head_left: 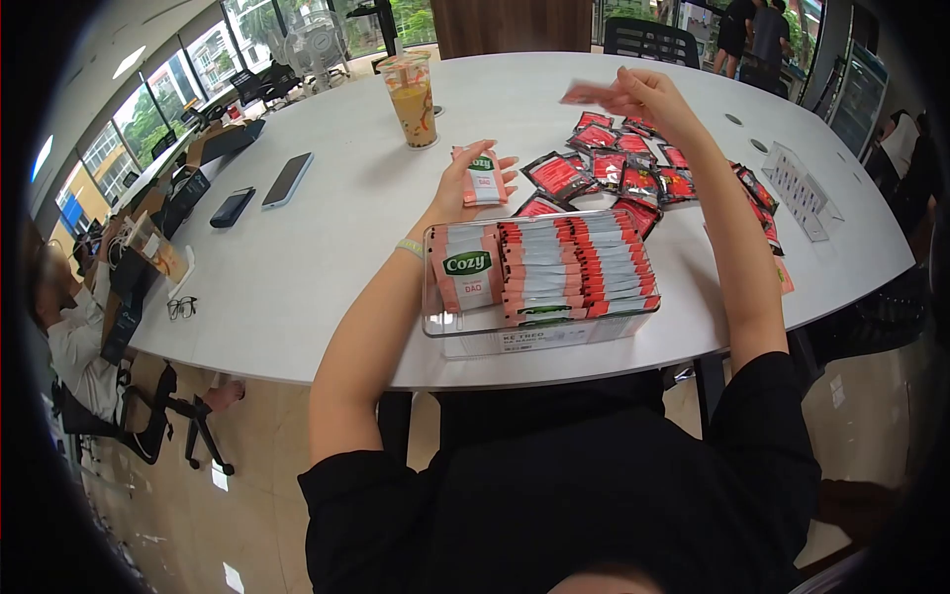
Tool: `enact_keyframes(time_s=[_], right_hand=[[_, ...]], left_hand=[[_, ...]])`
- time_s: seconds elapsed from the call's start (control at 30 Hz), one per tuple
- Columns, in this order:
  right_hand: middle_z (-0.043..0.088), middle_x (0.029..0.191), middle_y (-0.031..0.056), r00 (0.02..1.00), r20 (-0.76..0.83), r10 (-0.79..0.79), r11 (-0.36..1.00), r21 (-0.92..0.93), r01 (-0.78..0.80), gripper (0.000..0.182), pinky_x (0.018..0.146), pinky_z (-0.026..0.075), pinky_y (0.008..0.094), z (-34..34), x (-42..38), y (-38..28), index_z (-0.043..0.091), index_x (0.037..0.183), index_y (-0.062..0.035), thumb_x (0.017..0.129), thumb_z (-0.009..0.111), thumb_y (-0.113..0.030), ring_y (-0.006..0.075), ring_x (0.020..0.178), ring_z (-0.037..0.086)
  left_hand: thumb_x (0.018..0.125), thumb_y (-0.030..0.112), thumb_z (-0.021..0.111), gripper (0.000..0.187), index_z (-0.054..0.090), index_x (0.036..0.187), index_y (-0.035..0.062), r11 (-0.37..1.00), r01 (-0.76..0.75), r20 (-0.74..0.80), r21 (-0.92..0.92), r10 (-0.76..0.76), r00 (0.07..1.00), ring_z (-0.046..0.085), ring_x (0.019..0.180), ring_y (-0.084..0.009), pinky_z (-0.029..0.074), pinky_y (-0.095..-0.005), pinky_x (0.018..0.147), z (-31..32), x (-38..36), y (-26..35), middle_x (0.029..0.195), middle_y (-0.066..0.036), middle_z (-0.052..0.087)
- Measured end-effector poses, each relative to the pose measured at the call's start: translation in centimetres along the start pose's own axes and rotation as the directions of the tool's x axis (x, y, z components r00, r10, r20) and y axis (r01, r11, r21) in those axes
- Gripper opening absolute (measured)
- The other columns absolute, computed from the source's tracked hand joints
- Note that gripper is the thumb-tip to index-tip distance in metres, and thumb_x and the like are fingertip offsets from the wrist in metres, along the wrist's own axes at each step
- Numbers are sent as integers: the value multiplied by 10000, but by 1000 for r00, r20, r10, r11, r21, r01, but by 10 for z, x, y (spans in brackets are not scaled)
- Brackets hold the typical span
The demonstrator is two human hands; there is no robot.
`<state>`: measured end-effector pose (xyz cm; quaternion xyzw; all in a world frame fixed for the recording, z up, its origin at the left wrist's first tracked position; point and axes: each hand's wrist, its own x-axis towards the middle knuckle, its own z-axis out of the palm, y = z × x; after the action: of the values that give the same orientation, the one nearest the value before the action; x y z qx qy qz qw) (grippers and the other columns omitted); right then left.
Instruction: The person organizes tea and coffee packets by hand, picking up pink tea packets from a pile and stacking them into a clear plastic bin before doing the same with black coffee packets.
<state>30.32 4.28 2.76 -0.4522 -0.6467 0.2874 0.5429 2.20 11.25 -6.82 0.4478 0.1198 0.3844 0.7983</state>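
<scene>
My left hand point(455, 185) is closed around a pink and white Cozy sachet point(483, 180), just beyond the clear plastic box point(554, 335). Raised over the table to the right, my right hand point(653, 99) pinches a pinkish sachet point(588, 93) that is smeared by motion. In the box, rows of pink, white and red sachets point(579, 265) stand tightly packed, with a Cozy sachet point(467, 265) facing up on the left side. Below my right hand lies a loose pile of red and black sachets point(638, 178), spread towards the right.
A cup of orange drink point(412, 107) stands at the back left. A phone point(288, 180), a dark wallet-like item point(233, 207) and glasses point(182, 308) lie on the left. A clear sign holder point(800, 193) stands right. Another person point(84, 332) sits left of the table.
</scene>
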Motion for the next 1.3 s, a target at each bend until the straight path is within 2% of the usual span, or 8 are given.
enact_keyframes(time_s=[0.3, 0.63, 0.77, 0.83, 0.93, 1.07, 1.17, 1.3], right_hand=[[592, 807, 31, 979, 204, -6, 999, -39, 14, 226, 630, 452, 204, 76, -6, 18, 610, 954, 3, 728, 613, -3, 75, 702, 549], [483, 668, 4, 985, 156, 78, 983, 151, -102, 224, 486, 369, 191, 119, -20, 44, 569, 956, 16, 739, 614, -15, 61, 584, 468], [576, 667, 46, 996, 86, -24, 988, -150, 37, 178, 502, 427, 243, 91, -4, 46, 623, 854, -12, 722, 636, -131, 107, 563, 528], [619, 713, 88, 1000, 7, -28, 900, -434, 28, 214, 564, 460, 278, 54, 5, 44, 636, 830, -24, 716, 642, -205, 149, 612, 576], [599, 902, 174, 976, -151, -154, 505, -861, -53, 318, 771, 448, 363, -32, 8, 63, 615, 919, -30, 680, 654, -236, 284, 853, 574], [550, 1063, 174, 842, -524, -128, 53, -851, -522, 363, 857, 421, 366, -83, -31, 71, 598, 981, -39, 722, 621, -293, 342, 994, 513], [554, 1069, 199, 738, -663, 126, 54, -738, -673, 384, 848, 431, 387, -112, -40, 124, 610, 968, -43, 780, 553, -373, 347, 1007, 522], [591, 991, 206, 833, -503, 229, 60, -847, -528, 408, 786, 459, 415, -113, -39, 127, 635, 909, -46, 822, 482, -414, 341, 942, 568]], left_hand=[[847, 353, 502, 494, 347, 1265, 142, 991, 30, 1, 129, -31, 1000, 560, 942, -256, 518, -343, 732, 8, -8, 2, 1094, -197, 498], [797, 89, 582, 632, 221, 1308, -2, 940, -72, 152, 334, 22, 988, 585, 854, -188, 502, -300, 705, 0, 2, -8, 1038, -109, 541], [809, 86, 501, 521, 264, 1259, -29, 925, 14, 77, 379, -47, 996, 549, 979, -246, 510, -312, 790, -4, 5, -9, 1132, -176, 480], [781, 14, 405, 550, 205, 1292, -15, 1000, -6, -78, 2, 6, 997, 511, 1047, -278, 450, -372, 888, 3, -2, -5, 1182, -198, 448], [734, 4, 389, 612, 168, 1304, 18, 990, -128, -131, 55, 134, 982, 468, 1090, -304, 429, -399, 906, -7, 2, -3, 1178, -214, 432], [729, 102, 525, 698, 165, 1326, 83, 925, -260, -216, 278, 324, 921, 527, 872, -234, 474, -320, 740, -4, 1, -3, 1047, -161, 463], [704, 199, 645, 782, 183, 1327, 99, 895, -192, -238, 403, 304, 922, 473, 725, -169, 436, -275, 643, 6, -1, -6, 999, -134, 427], [687, 284, 703, 841, 184, 1324, 102, 663, -207, -64, 719, 360, 931, 434, 711, -142, 415, -264, 649, 8, -3, -7, 1020, -136, 398]])
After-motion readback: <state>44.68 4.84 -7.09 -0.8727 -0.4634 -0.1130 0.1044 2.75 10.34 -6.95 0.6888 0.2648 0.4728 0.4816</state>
